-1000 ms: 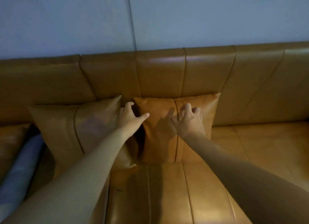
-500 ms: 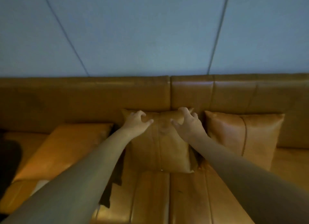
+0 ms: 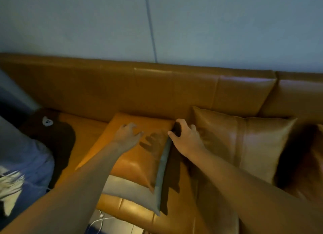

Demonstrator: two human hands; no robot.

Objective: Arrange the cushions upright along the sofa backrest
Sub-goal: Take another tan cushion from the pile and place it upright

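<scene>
A tan leather cushion (image 3: 139,163) lies flat on the sofa seat, on top of a grey cushion (image 3: 132,190) whose edges stick out below and to the right. My left hand (image 3: 127,135) hovers over the flat cushion's far end, fingers spread. My right hand (image 3: 185,139) curls around that cushion's far right corner. To the right, a second tan cushion (image 3: 244,144) stands upright against the sofa backrest (image 3: 157,88). A third cushion (image 3: 312,163) is partly visible at the right edge.
A dark brown item with a white patch (image 3: 47,127) lies on the seat at left. Blue fabric (image 3: 26,163) fills the lower left. A white cable (image 3: 101,219) lies on the floor below the seat's front edge. A pale wall rises behind the sofa.
The view has swung left along the sofa. Both hands left the upright cushion and now reach the flat cushion further left, the right hand closing on its corner.
</scene>
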